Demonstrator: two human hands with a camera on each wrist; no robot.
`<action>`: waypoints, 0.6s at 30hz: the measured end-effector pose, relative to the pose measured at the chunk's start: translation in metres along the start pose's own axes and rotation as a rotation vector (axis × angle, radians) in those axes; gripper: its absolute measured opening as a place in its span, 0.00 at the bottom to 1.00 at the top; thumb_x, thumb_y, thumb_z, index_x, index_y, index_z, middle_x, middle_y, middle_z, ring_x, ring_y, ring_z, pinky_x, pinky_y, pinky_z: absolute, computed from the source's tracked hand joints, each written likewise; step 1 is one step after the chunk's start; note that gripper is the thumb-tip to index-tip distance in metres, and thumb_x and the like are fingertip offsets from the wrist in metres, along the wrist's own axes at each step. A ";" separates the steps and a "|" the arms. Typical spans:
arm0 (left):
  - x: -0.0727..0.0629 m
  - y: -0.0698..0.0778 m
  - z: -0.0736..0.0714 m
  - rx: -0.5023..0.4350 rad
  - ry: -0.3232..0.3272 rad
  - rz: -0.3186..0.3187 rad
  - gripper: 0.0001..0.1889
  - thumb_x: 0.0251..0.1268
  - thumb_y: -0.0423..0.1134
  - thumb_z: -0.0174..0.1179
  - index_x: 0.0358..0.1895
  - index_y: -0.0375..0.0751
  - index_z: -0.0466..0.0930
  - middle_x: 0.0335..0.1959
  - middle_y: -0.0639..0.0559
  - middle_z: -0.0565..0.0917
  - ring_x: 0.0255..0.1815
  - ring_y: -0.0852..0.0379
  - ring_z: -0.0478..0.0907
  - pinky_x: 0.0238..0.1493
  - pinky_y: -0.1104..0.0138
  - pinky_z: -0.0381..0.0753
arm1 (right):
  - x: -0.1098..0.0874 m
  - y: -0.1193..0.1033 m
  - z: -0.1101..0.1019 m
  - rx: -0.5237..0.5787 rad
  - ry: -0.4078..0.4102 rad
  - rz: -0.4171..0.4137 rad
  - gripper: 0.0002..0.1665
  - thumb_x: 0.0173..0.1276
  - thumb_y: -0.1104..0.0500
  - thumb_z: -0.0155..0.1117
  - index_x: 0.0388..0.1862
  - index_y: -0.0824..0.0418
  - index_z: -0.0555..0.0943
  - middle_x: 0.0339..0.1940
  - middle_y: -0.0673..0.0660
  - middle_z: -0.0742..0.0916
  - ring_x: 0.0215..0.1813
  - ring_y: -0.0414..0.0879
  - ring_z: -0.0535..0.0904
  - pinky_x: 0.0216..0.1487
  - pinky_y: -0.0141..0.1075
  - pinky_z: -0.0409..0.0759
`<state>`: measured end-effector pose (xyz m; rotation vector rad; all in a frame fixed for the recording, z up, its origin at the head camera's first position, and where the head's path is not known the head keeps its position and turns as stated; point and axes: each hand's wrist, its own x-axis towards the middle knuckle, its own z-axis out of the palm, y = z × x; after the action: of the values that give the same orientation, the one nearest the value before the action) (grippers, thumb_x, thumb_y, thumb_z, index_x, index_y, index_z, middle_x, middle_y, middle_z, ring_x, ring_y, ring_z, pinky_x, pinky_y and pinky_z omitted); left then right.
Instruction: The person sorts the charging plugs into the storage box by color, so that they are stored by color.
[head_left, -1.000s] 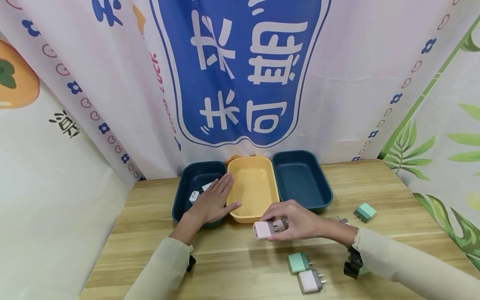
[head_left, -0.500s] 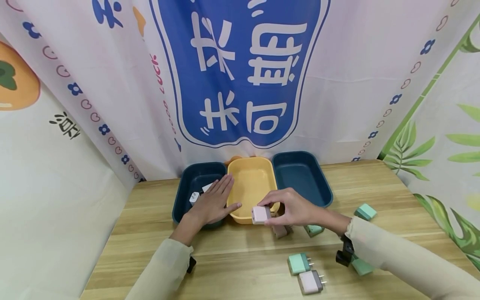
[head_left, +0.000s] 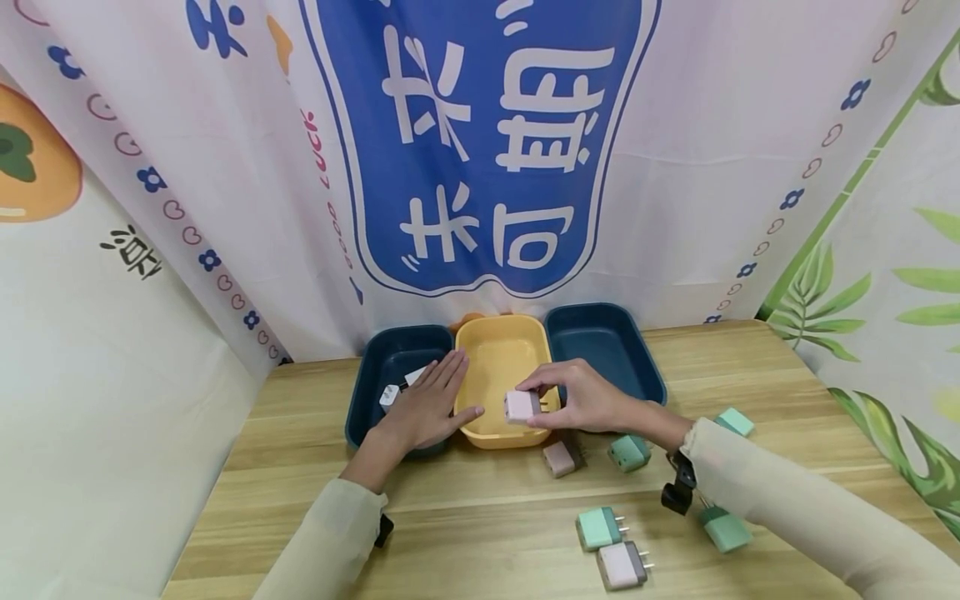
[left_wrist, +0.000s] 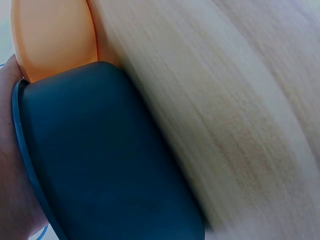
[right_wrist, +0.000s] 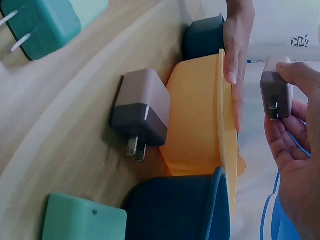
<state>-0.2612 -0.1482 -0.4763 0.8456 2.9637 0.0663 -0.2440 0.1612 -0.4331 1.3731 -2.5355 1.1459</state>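
My right hand (head_left: 588,396) pinches a pink-and-grey plug charger (head_left: 521,407) between thumb and fingers, over the front right part of the yellow tray (head_left: 498,439). In the right wrist view the prongs of this charger (right_wrist: 276,92) point back toward the camera. My left hand (head_left: 427,404) lies with straight fingers across the rims of the left dark blue tray (head_left: 358,400) and the yellow one. White chargers (head_left: 389,396) lie in that blue tray, partly hidden by the hand. In the left wrist view the blue tray's outer wall (left_wrist: 105,150) fills the middle.
A second dark blue tray (head_left: 600,321) stands right of the yellow one. On the wooden table (head_left: 450,533) lie a pink charger (head_left: 561,458), green chargers (head_left: 628,452) and another pink one (head_left: 622,565) beside a green charger (head_left: 597,527). A printed curtain (head_left: 697,208) hangs behind.
My right hand has lifted the pink charger from above the table, forward to over the yellow tray. Chargers beneath the hand and forearm have come into view. The left hand has stayed put.
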 end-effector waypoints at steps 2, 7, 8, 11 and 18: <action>0.000 -0.001 0.001 -0.007 0.003 0.000 0.50 0.79 0.74 0.35 0.88 0.39 0.39 0.90 0.47 0.40 0.90 0.50 0.35 0.88 0.52 0.42 | 0.002 0.002 -0.001 -0.002 0.002 0.008 0.23 0.64 0.54 0.82 0.56 0.58 0.90 0.50 0.52 0.92 0.44 0.42 0.86 0.48 0.48 0.90; 0.001 -0.003 0.005 -0.021 0.025 0.008 0.51 0.79 0.74 0.36 0.88 0.39 0.40 0.90 0.47 0.41 0.90 0.50 0.36 0.88 0.52 0.42 | 0.006 0.005 -0.002 -0.002 0.014 0.019 0.22 0.63 0.54 0.82 0.55 0.59 0.90 0.50 0.52 0.92 0.44 0.44 0.87 0.48 0.45 0.90; 0.001 -0.003 0.006 -0.022 0.026 0.009 0.51 0.79 0.74 0.36 0.88 0.39 0.40 0.90 0.47 0.41 0.90 0.50 0.36 0.88 0.52 0.42 | 0.007 0.006 -0.003 -0.002 0.016 0.023 0.22 0.63 0.54 0.82 0.55 0.59 0.90 0.50 0.52 0.92 0.44 0.43 0.86 0.48 0.44 0.90; 0.001 -0.003 0.006 -0.020 0.030 0.012 0.51 0.79 0.75 0.34 0.88 0.38 0.41 0.90 0.46 0.41 0.90 0.49 0.37 0.88 0.52 0.43 | 0.009 0.007 -0.004 -0.003 0.021 0.035 0.23 0.63 0.53 0.82 0.55 0.58 0.90 0.49 0.52 0.92 0.44 0.41 0.86 0.48 0.39 0.89; 0.000 -0.001 0.001 0.005 0.020 0.012 0.50 0.80 0.74 0.36 0.87 0.37 0.42 0.90 0.45 0.42 0.90 0.48 0.38 0.87 0.51 0.44 | 0.014 0.013 -0.006 0.009 0.016 0.093 0.24 0.63 0.53 0.83 0.56 0.58 0.90 0.49 0.51 0.91 0.45 0.43 0.86 0.50 0.40 0.89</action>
<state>-0.2613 -0.1486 -0.4776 0.8682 2.9789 0.0681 -0.2638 0.1591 -0.4314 1.2551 -2.6114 1.1794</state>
